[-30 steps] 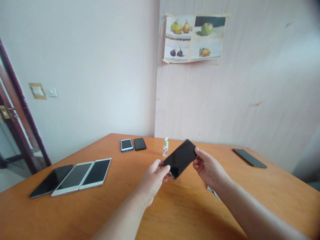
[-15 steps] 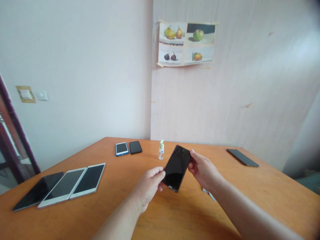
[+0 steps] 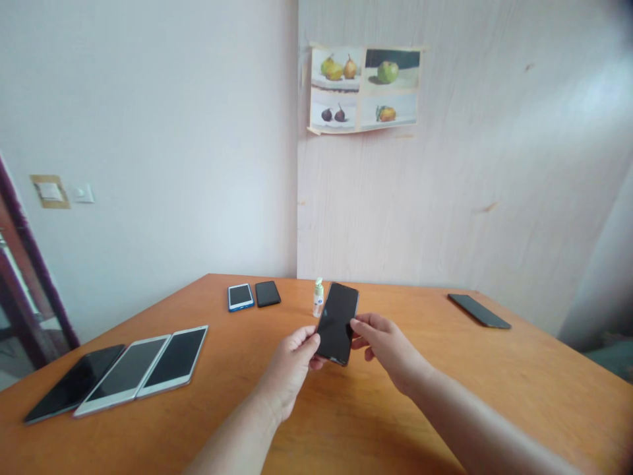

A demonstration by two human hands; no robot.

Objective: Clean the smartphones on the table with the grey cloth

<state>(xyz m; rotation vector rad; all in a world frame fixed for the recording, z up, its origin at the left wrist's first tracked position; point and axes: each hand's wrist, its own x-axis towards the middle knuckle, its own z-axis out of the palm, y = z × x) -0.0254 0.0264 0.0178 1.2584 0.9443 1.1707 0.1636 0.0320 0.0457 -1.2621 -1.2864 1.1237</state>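
The held phone (image 3: 338, 323) is black, the table (image 3: 316, 422) orange-brown, and the bottle pump (image 3: 319, 285) pale green.

A hand could pass over the table (image 3: 435, 330) between the right hand (image 3: 388, 342) and the dark slab (image 3: 479, 311); behind the phone (image 3: 338, 324), slightly left, the bottle (image 3: 318, 301) stands in the way.

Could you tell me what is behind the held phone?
Behind the phone, the table shows, with a pump bottle standing near the phone's left edge. What the phone covers cannot be seen.
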